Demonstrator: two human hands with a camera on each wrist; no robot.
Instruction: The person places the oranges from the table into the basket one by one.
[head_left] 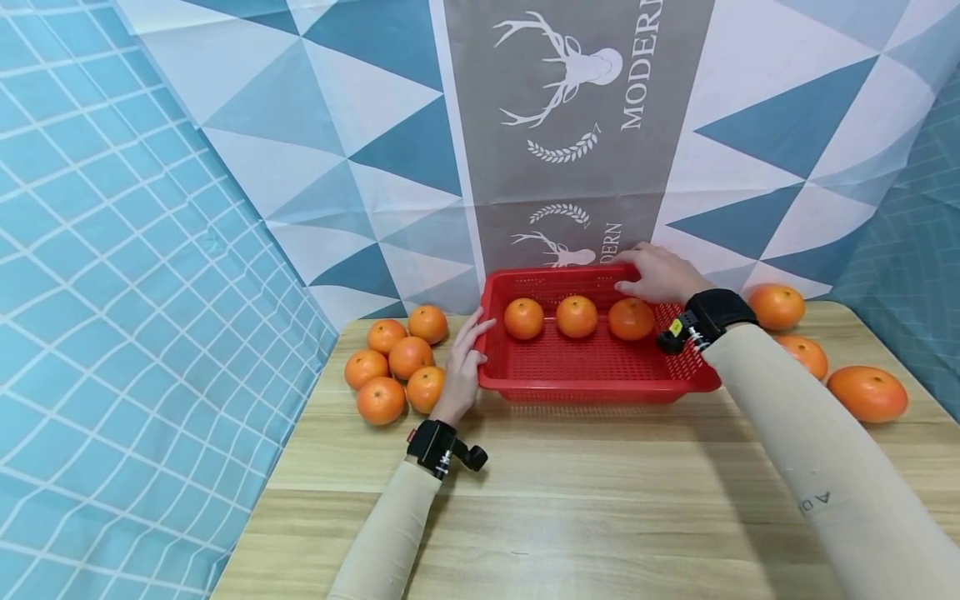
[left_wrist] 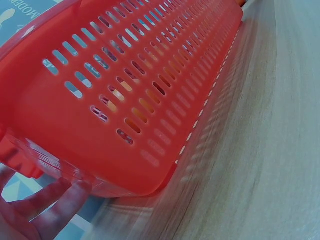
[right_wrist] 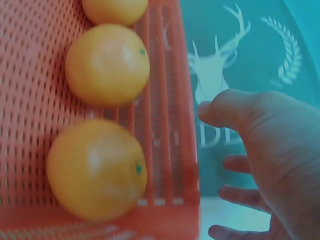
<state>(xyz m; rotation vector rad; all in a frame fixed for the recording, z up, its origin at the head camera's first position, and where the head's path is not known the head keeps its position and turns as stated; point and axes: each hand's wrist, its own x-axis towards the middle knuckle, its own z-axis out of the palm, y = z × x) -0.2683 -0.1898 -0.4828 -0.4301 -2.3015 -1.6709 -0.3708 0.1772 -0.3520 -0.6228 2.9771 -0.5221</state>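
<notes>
A red plastic basket (head_left: 600,386) with slotted walls stands on the table. Inside it, in a row along the back, lie a left orange (head_left: 523,318), a middle orange (head_left: 577,317) and a right orange (head_left: 631,319). My left hand (head_left: 462,371) touches the basket's left end with extended fingers (left_wrist: 62,207). Above the back right rim is my right hand (head_left: 660,273), its thumb and fingers spread and holding nothing. In the right wrist view that hand (right_wrist: 270,145) appears just beyond the rim, beside the oranges.
Left of the basket, several oranges (head_left: 381,401) sit close together. To the right are more oranges (head_left: 867,393), partly behind my right arm. The wooden table (head_left: 570,492) runs up to a patterned wall covering (head_left: 555,179) behind the basket. A blue checked cloth (head_left: 112,275) hangs at the left.
</notes>
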